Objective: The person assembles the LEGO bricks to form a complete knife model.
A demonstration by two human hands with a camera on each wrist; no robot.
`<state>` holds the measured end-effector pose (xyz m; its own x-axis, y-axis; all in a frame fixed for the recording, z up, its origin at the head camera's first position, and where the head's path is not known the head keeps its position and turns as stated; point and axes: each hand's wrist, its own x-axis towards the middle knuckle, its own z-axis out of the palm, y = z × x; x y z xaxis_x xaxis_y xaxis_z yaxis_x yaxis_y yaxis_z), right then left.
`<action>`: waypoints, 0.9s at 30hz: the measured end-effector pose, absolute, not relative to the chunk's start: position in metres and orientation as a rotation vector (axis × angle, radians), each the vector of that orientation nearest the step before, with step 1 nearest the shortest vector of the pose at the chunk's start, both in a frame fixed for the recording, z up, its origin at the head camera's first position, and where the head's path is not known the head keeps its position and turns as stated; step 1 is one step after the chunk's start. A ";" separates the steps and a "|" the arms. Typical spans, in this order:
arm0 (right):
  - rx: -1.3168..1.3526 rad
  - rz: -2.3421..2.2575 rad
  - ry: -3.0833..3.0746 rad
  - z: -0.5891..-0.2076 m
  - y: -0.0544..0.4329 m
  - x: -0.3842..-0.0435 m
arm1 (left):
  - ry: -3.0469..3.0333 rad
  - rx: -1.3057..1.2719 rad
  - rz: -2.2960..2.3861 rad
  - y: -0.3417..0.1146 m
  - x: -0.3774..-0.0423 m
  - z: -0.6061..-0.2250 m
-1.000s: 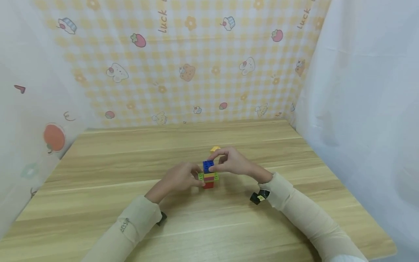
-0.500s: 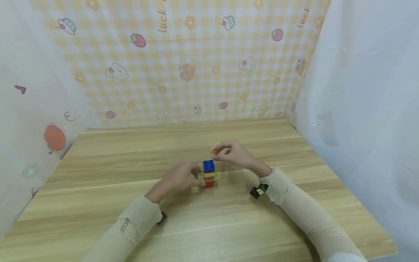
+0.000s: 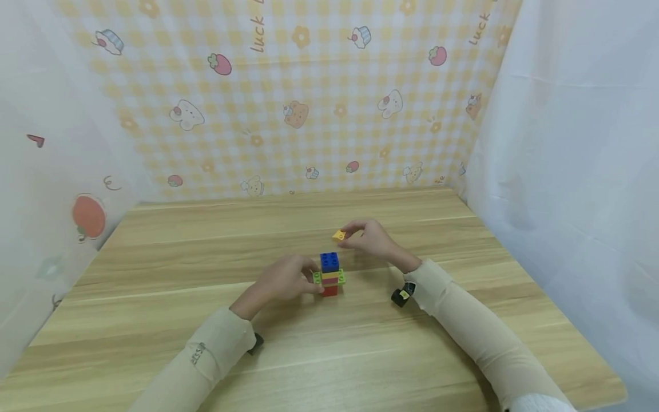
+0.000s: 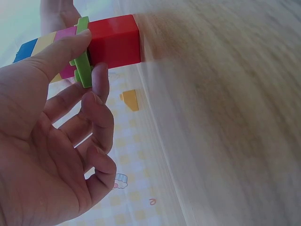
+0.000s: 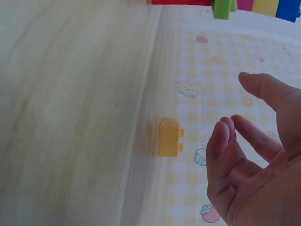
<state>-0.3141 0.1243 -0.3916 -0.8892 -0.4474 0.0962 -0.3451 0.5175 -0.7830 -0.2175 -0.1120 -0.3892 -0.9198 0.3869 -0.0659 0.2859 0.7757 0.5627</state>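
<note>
A tower of toy building bricks stands upright on the table. A red brick point(image 3: 330, 291) point(image 4: 117, 42) forms its base, with a green plate point(image 3: 341, 278) point(image 4: 83, 70) jutting out on both sides. Magenta and yellow layers follow, and a blue brick point(image 3: 329, 262) tops it. My left hand point(image 3: 285, 279) pinches the tower from the left, thumb and index finger at the green plate and red brick. Behind the tower lies a loose yellow brick point(image 3: 338, 235) point(image 5: 169, 140) with a sloped end. My right hand point(image 3: 372, 237) hovers beside it, thumb and fingers apart, holding nothing.
The wooden table point(image 3: 329, 355) reaches back to a checked, cartoon-printed cloth point(image 3: 309, 74). White cloth point(image 3: 576, 143) hangs along the right side. A dark wrist device point(image 3: 403, 294) sits under the right sleeve.
My right hand has left the blue brick on top and moved back and slightly right to the loose yellow brick. My left hand has stayed on the tower.
</note>
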 end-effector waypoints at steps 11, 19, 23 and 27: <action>-0.536 -1.212 2.675 -0.401 0.119 -0.332 | 2.792 0.558 0.834 -0.114 -0.217 -0.391; -0.496 -1.166 2.704 -0.405 0.118 -0.342 | 2.787 0.548 0.834 -0.113 -0.218 -0.390; -0.509 -1.134 2.724 -0.405 0.115 -0.343 | 2.792 0.538 0.834 -0.113 -0.217 -0.389; -0.520 -1.092 2.733 -0.406 0.114 -0.347 | 2.791 0.541 0.837 -0.114 -0.216 -0.388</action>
